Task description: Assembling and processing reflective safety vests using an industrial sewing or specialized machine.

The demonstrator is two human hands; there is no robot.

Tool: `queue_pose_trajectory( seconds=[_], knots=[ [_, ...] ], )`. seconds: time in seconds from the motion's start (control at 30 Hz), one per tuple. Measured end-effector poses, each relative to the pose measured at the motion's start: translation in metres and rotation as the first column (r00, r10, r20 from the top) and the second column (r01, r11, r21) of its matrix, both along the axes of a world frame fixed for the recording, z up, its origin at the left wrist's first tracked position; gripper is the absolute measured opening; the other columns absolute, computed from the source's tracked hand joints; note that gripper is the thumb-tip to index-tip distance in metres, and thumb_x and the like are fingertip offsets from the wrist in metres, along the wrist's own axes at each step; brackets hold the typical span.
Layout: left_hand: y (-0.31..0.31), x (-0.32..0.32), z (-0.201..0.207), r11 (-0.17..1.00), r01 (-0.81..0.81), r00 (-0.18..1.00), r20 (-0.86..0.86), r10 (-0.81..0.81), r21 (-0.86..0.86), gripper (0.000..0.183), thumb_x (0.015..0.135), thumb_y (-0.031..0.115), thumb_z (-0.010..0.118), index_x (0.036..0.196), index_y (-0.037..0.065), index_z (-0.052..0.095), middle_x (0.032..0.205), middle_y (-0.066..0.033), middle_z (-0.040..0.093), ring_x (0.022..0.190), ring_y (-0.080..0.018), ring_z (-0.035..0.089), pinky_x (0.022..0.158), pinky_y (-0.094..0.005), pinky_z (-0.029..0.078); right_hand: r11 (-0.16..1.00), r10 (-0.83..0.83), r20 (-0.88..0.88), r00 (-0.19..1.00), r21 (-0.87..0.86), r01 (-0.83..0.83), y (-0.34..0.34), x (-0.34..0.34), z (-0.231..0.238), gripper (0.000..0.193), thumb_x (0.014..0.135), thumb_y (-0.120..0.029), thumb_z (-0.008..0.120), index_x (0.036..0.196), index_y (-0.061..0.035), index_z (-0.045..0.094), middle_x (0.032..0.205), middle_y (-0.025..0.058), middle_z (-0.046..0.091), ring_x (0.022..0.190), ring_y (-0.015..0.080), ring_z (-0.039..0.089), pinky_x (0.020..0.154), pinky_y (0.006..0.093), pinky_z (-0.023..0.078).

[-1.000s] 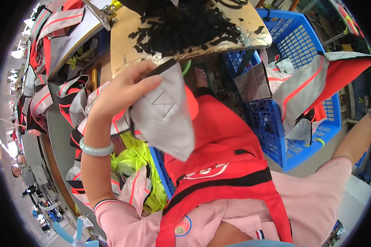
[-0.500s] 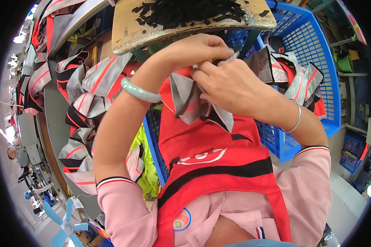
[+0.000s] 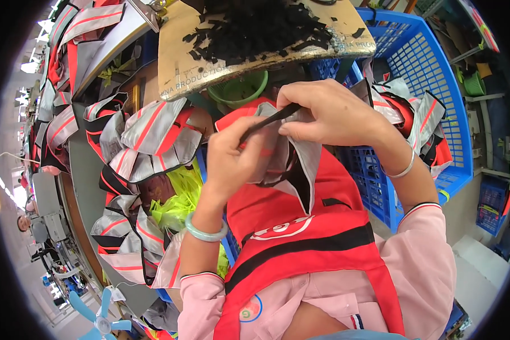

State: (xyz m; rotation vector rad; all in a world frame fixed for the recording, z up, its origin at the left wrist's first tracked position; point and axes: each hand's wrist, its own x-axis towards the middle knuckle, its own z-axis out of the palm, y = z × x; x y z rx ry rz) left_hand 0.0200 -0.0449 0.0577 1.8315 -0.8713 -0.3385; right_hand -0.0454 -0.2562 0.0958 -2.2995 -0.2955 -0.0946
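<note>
Between my two hands is a grey fabric piece (image 3: pixel 307 164) with black bound edges, hanging in front of a red apron (image 3: pixel 289 198). My left hand (image 3: pixel 232 156) is closed on one end of its black edging (image 3: pixel 270 120). The other end of that edging is pinched between thumb and fingers of my right hand (image 3: pixel 334 113). The edging runs taut and slanting from one hand to the other. Folds of the piece hang below it, partly behind my left hand.
Black scraps (image 3: pixel 260 31) are heaped on a cardboard-topped board (image 3: pixel 190 71) ahead, above a green basket (image 3: pixel 243 90). A blue crate (image 3: pixel 439 68) with similar pieces stands at right. More grey-and-red strips (image 3: pixel 153 127) and yellow-green fabric (image 3: pixel 181 195) lie at left.
My hands, close together before, are now apart. The left has moved left and down, drawing the black edging out between them. The fabric piece hangs more spread out.
</note>
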Motion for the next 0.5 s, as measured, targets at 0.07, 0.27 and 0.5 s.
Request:
queue_pose_trajectory(
  seconds=[0.07,0.27,0.5],
  knots=[
    [-0.004,0.014,0.022,1.000,-0.003,1.000,-0.003,0.003,0.026,0.017,0.083,0.004,0.061,0.098,-0.002,0.066,0.077,-0.0123,0.068,0.070,-0.0105,0.063,0.064,-0.0260,0.049,0.993,-0.028,-0.021,0.999,-0.113,0.026,-0.005,0.004,0.012,0.027,0.075,-0.024,0.068,0.087,-0.0009,0.059,0.077,0.0155,0.061,0.072,0.0341,0.061,0.063,0.0384,0.047],
    [-0.019,0.070,0.057,0.979,0.173,0.985,-0.027,-0.171,0.109,0.026,0.083,0.012,0.065,0.101,-0.006,0.063,0.083,-0.0100,0.068,0.079,-0.0104,0.060,0.073,-0.0261,0.047,0.954,-0.195,0.059,0.979,-0.222,0.203,-0.020,0.027,0.021,0.031,0.074,-0.029,0.067,0.088,-0.0016,0.061,0.075,0.0167,0.062,0.073,0.0350,0.060,0.064,0.0401,0.047],
    [-0.047,0.140,0.085,0.937,0.204,0.965,-0.218,-0.144,0.284,0.045,0.081,0.022,0.072,0.115,-0.005,0.060,0.095,-0.0022,0.065,0.087,-0.0077,0.058,0.080,-0.0216,0.045,0.928,-0.370,-0.075,0.926,0.026,0.373,-0.034,0.066,0.033,0.041,0.071,-0.034,0.063,0.092,0.0002,0.063,0.083,0.0175,0.063,0.081,0.0330,0.061,0.074,0.0373,0.048]
  ],
)
